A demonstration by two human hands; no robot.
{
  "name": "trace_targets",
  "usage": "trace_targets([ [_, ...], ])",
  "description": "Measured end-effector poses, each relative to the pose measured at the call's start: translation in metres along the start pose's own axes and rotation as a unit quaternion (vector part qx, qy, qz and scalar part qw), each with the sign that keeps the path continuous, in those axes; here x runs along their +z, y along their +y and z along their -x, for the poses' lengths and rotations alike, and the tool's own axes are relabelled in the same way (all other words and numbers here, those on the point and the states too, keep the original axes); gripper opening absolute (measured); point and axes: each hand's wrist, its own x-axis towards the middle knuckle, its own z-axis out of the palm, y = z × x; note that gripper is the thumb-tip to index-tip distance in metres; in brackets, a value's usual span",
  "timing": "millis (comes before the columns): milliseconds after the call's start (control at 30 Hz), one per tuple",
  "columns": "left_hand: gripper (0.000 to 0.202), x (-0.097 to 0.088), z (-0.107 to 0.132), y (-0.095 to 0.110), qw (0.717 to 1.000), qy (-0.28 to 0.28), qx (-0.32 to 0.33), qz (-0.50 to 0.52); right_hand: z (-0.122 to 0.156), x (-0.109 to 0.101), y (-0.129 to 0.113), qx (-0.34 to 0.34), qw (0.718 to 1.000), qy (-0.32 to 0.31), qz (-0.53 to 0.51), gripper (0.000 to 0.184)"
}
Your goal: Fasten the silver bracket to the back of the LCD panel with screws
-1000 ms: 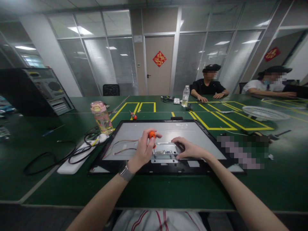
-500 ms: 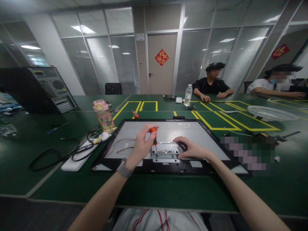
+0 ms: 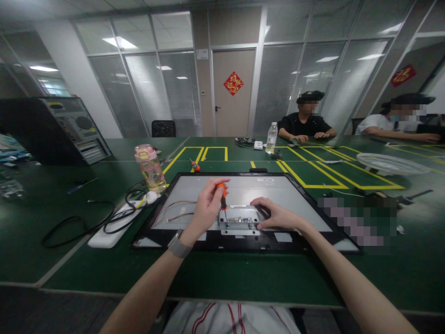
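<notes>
A monitor panel (image 3: 295, 199) lies face down on the green table, its grey metal back up inside a black frame. Near its front edge sits a small metal cover plate (image 3: 239, 222) with connector ports. My left hand (image 3: 205, 211) is closed round an orange-handled screwdriver (image 3: 222, 197), held upright with its tip on the left side of the plate. My right hand (image 3: 274, 215) rests on the right side of the plate, fingers curled and pressing down. Thin coloured wires (image 3: 177, 211) run across the panel left of my left hand.
A pink-lidded bottle (image 3: 150, 169), a white power strip (image 3: 114, 227) and black cables (image 3: 86, 227) lie to the left. A second red screwdriver (image 3: 193, 165) lies behind the panel. A computer case (image 3: 69, 130) stands far left. Two people sit at the far right, beside a water bottle (image 3: 271, 138).
My left hand has tipped the screwdriver upright and lowered its tip onto the plate's left side. The right hand stays on the plate. My view has shifted slightly.
</notes>
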Motion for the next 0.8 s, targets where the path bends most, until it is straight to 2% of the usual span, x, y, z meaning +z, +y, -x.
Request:
trace_targets([
  [67, 0.027, 0.0001, -0.0002, 0.0010, 1.000, 0.002, -0.006, 0.027, -0.0003, 0.0012, 0.0008, -0.002, 1.000, 0.007, 0.000, 0.071],
  [233, 0.017, -0.0018, -0.0024, -0.0012, 0.998, 0.046, 0.021, -0.032, -0.0014, 0.0041, 0.0006, -0.020, 1.000, 0.011, -0.022, 0.072],
  [400, 0.026, -0.0005, -0.0021, -0.0030, 0.996, 0.038, -0.054, 0.062, -0.0008, 0.0040, -0.0013, -0.018, 1.000, 0.002, -0.024, 0.072],
  [567, 0.018, -0.0012, -0.0033, -0.0015, 0.998, 0.061, 0.014, -0.004, -0.0009, 0.0040, -0.0002, -0.019, 1.000, 0.004, -0.020, 0.074],
  [633, 0.019, -0.0025, -0.0037, -0.0023, 0.998, 0.062, 0.008, -0.016, -0.0009, 0.0037, -0.0009, -0.012, 1.000, 0.003, -0.018, 0.075],
  [733, 0.027, -0.0044, -0.0042, -0.0043, 0.998, 0.048, -0.021, 0.019, -0.0008, 0.0033, -0.0024, -0.010, 1.000, 0.002, -0.019, 0.076],
  [800, 0.027, -0.0050, -0.0049, -0.0041, 0.998, 0.050, -0.015, 0.024, -0.0009, 0.0034, -0.0028, -0.012, 1.000, 0.004, -0.018, 0.075],
])
